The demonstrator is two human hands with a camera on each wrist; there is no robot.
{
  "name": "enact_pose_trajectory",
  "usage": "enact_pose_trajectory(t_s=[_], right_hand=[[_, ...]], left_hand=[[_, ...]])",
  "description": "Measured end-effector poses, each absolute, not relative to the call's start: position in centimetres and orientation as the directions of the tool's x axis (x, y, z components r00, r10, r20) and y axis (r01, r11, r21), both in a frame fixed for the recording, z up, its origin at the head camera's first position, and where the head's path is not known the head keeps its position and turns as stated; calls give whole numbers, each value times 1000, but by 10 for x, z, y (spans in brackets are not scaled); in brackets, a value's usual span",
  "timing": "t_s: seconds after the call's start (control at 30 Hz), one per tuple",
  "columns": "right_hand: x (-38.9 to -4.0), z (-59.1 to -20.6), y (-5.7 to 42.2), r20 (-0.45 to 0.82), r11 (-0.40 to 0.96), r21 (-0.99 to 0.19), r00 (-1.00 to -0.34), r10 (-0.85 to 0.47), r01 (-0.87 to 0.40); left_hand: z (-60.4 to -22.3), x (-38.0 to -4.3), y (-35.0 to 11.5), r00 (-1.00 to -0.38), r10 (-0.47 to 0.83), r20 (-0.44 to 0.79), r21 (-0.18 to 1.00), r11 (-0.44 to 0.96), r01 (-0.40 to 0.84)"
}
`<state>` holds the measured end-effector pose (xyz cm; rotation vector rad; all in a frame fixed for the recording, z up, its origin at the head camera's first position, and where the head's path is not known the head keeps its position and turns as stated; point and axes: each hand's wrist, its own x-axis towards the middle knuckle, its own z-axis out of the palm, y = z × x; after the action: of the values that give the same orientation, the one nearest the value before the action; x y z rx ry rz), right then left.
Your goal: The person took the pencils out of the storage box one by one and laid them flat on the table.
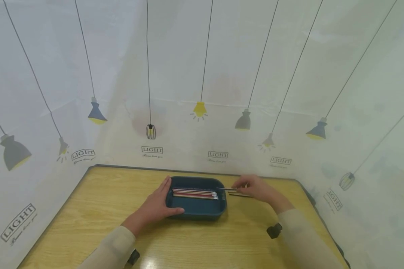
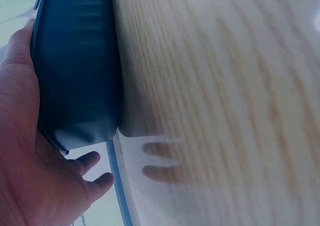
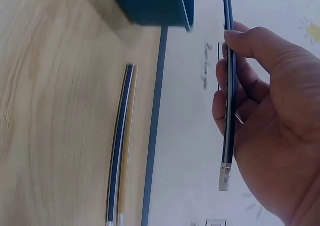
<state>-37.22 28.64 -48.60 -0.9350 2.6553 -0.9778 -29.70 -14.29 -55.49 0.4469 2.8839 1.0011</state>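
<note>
Nearest, a cream sleeve (image 1: 112, 244) leads to the left hand (image 1: 155, 206), which rests its spread, nearly straight fingers against the left end of a dark teal, rounded rectangular tray (image 1: 198, 216), the thumb lying over the near rim. The tray sits on a yellowish wood-grain table (image 1: 87, 224), its long side running left to right. Right of it, and nearer the right hand than the left, a slim dark-blue pencil (image 3: 120, 141) and a slim tan pencil (image 3: 129, 141) lie side by side on the tabletop. Inside the tray, a row of red, dark and pale slender pencils (image 1: 193, 193) lies lengthwise, white-tipped ends to the right; their exact number is hard to tell. Slightly farther off, the right hand (image 1: 256, 188) pinches a dark pencil with a white eraser and silvery ferrule (image 3: 229, 101) between thumb and curled fingers, with little gap left. This pencil's long axis points left from the grip, roughly parallel to the row, its eraser end back by the palm and its leading end over the tray's right rim. Beyond the table's dark far edge stands a whitish sheet printed with hanging lamps (image 1: 181, 149).
</note>
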Motion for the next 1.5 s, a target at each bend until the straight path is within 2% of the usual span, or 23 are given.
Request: enact_pose_trajectory(t_s=[0.63, 0.93, 1.27, 1.5], right_hand=[[-370, -491, 336, 17, 661, -622, -850, -526, -421], [-370, -513, 348, 20, 690, -615, -883, -469, -380], [-371, -543, 351, 94, 660, -627, -881, -463, -413], [-368, -554, 346, 55, 684, -655, -924, -379, -320]], left_hand=[[-556, -297, -143, -957, 286, 46, 622, 742, 251], [-555, -296, -143, -957, 286, 42, 624, 741, 249], [-555, -297, -143, -957, 285, 45, 627, 738, 250], [-555, -295, -144, -959, 279, 44, 622, 744, 245]])
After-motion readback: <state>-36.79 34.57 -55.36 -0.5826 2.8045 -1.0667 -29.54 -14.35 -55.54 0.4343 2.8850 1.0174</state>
